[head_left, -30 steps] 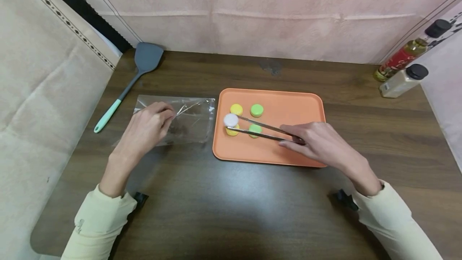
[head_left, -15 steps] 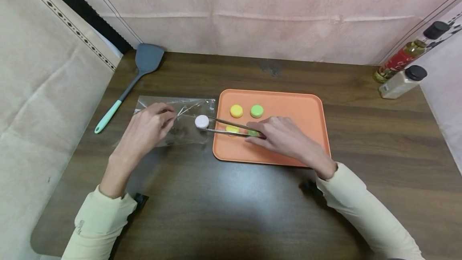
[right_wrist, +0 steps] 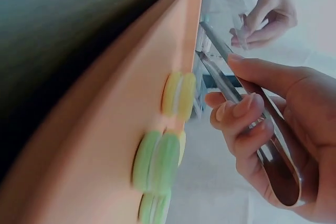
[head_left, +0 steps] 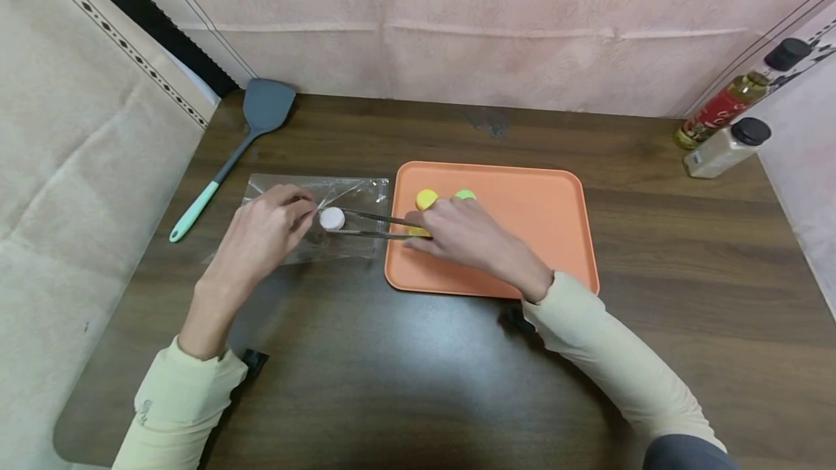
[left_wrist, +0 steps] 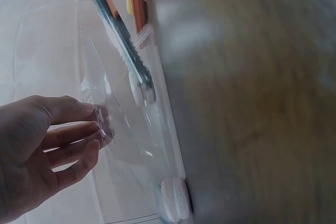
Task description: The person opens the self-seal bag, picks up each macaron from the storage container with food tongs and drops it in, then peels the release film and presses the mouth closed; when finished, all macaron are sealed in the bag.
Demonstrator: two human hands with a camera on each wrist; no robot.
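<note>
My left hand (head_left: 268, 231) pinches the upper layer of a clear plastic bag (head_left: 366, 249) and holds it raised, as the left wrist view shows. My right hand (head_left: 470, 238) grips metal tongs (right_wrist: 286, 184), whose tips reach through the bag's mouth from the right. Between the tips sits a white macaron (head_left: 332, 218), inside the bag. Another pale macaron (left_wrist: 176, 199) lies deeper in the bag in the left wrist view. On the orange tray (head_left: 535, 209) are yellow macarons (right_wrist: 178, 95) and green macarons (right_wrist: 156, 161), partly covered by my right hand in the head view.
A spatula (head_left: 266, 111) with a mint handle lies at the back left. An oil bottle (head_left: 721, 109) and a black-capped jar (head_left: 721, 153) stand at the back right. A cloth wall (head_left: 457, 35) rises behind the table.
My right hand has moved left with the tongs, carrying the white macaron from above the tray into the bag. My left hand has stayed in place on the bag.
</note>
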